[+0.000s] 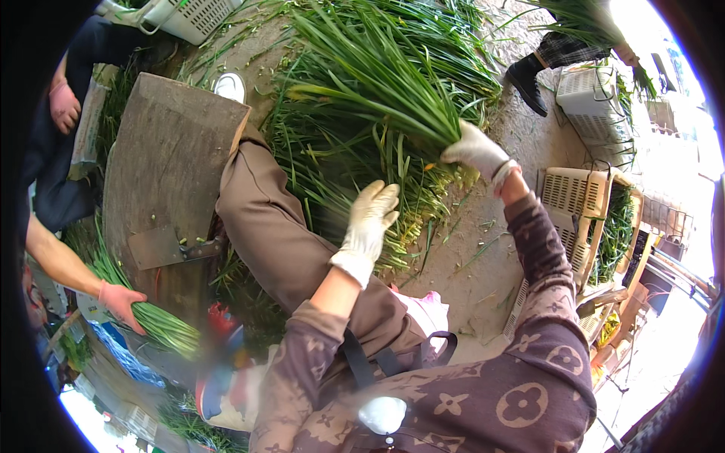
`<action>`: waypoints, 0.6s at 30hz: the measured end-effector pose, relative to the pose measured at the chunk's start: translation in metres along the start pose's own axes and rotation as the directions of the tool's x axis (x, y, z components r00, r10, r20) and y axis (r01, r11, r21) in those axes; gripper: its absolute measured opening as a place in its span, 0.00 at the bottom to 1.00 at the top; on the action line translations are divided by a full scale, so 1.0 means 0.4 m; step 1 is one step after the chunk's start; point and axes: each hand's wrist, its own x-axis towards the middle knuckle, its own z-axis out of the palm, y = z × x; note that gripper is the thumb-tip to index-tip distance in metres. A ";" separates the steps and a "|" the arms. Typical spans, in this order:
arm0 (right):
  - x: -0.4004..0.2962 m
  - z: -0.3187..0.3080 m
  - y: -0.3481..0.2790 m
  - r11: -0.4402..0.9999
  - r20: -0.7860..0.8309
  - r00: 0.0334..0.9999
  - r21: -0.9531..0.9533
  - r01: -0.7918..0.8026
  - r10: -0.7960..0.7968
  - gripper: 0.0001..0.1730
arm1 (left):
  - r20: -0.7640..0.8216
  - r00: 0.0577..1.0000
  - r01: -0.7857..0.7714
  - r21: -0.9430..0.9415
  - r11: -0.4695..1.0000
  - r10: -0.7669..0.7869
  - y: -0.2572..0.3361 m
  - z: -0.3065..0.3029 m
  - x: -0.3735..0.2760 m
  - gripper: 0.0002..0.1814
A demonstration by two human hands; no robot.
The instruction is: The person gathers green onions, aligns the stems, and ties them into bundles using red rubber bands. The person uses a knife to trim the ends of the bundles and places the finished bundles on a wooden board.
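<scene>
My right hand (478, 152), in a white glove, grips a bunch of long green leaves (391, 85) by its stem end. The bunch fans out over a big heap of similar leafy stalks (334, 170) on the ground. My left hand (372, 223), gloved too, is held out over the near side of the heap, beside my knee. It holds nothing and its fingers are extended. Pale cut stem ends (416, 226) lie along the heap's right side, below and between my hands.
At left, a wooden board (170, 130) carries a cleaver (156, 247). Beyond it, a co-worker's pink-gloved hand (122, 306) holds a bunch of greens (167, 328). Plastic crates (575, 192) stand at right; another person's shoe (527, 85) is at upper right. A white crate (195, 20) stands at upper left.
</scene>
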 end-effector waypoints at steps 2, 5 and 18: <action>-0.074 0.092 -0.020 0.998 -0.003 0.999 0.044 -0.051 0.051 0.37 | 0.024 0.997 0.078 -0.027 0.997 -0.077 -0.047 0.018 0.047 0.51; -0.210 0.252 -0.219 0.916 -0.075 0.959 -0.284 -0.282 0.272 0.42 | 0.154 0.981 0.130 -0.062 0.990 -0.119 -0.055 0.023 0.069 0.49; -0.030 0.164 0.029 0.991 -0.244 0.960 -0.027 0.134 -0.136 0.23 | 0.295 0.923 0.353 -0.398 0.847 -0.247 0.003 -0.089 0.070 0.07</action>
